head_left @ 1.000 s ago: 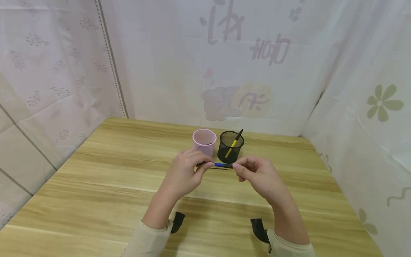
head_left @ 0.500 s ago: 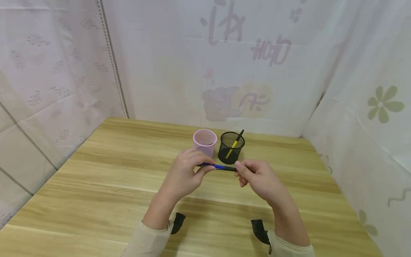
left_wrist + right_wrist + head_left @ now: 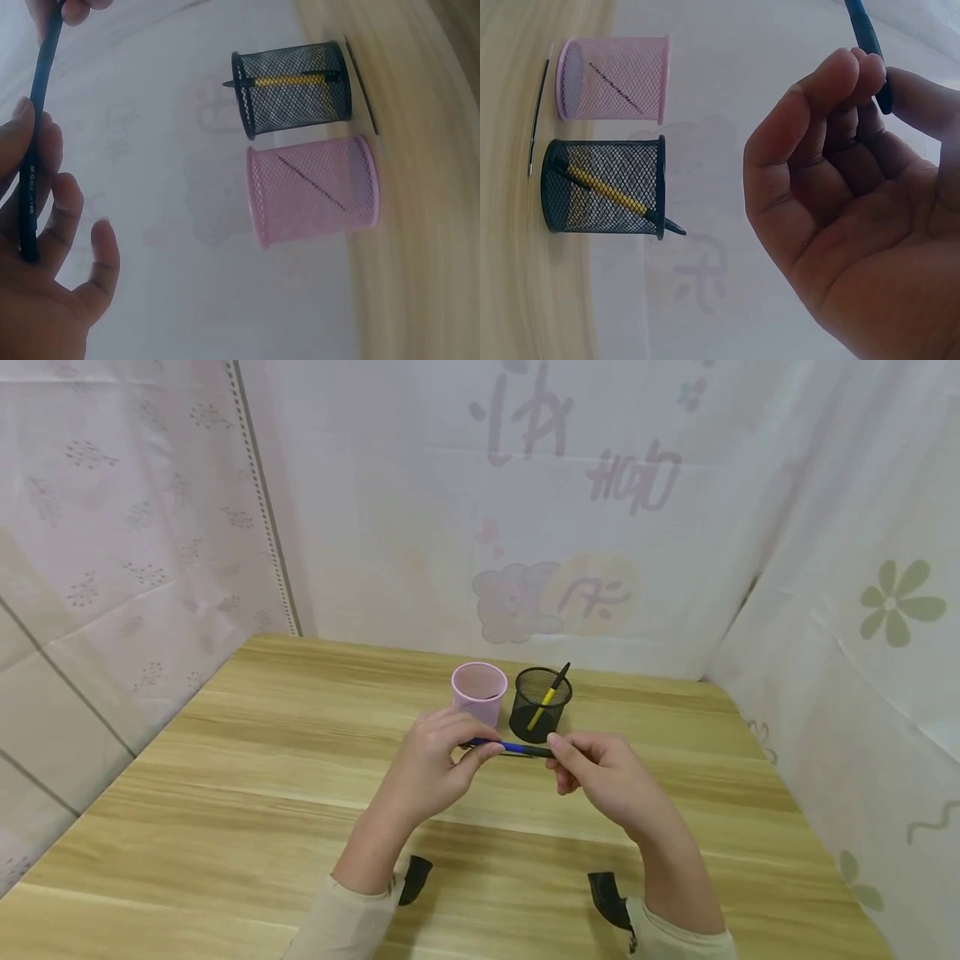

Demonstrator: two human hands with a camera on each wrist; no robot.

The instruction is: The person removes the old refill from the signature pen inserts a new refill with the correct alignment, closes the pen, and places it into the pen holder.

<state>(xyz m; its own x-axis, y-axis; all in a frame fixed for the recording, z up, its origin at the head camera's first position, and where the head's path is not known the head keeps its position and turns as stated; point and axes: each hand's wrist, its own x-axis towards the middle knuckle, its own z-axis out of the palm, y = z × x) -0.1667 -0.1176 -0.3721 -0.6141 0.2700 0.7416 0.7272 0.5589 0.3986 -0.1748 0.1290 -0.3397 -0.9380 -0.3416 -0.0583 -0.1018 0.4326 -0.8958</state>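
Observation:
A blue pen with a black grip section (image 3: pixel 517 748) is held roughly level between both hands, above the table and in front of two mesh cups. My left hand (image 3: pixel 438 768) pinches its left part between thumb and fingers; in the left wrist view the pen's barrel (image 3: pixel 28 199) runs along those fingers. With thumb and fingertips my right hand (image 3: pixel 607 777) pinches the black end, whose tip (image 3: pixel 885 99) pokes out past the fingers in the right wrist view. On the table behind the pen lies a thin dark rod (image 3: pixel 361 82), like a pen refill, mostly hidden in the head view.
A pink mesh cup (image 3: pixel 478 708) stands behind the left hand, with a thin dark stick (image 3: pixel 313 184) leaning inside. Beside it is a black mesh cup (image 3: pixel 525 720) holding a yellow and black pen (image 3: pixel 549 695). Patterned curtains (image 3: pixel 375 527) enclose the wooden table (image 3: pixel 262 760).
Compared with a second ago, my right hand has shifted slightly right and down, and the pen's right end sits a little lower. The left hand is almost still, gripping as before.

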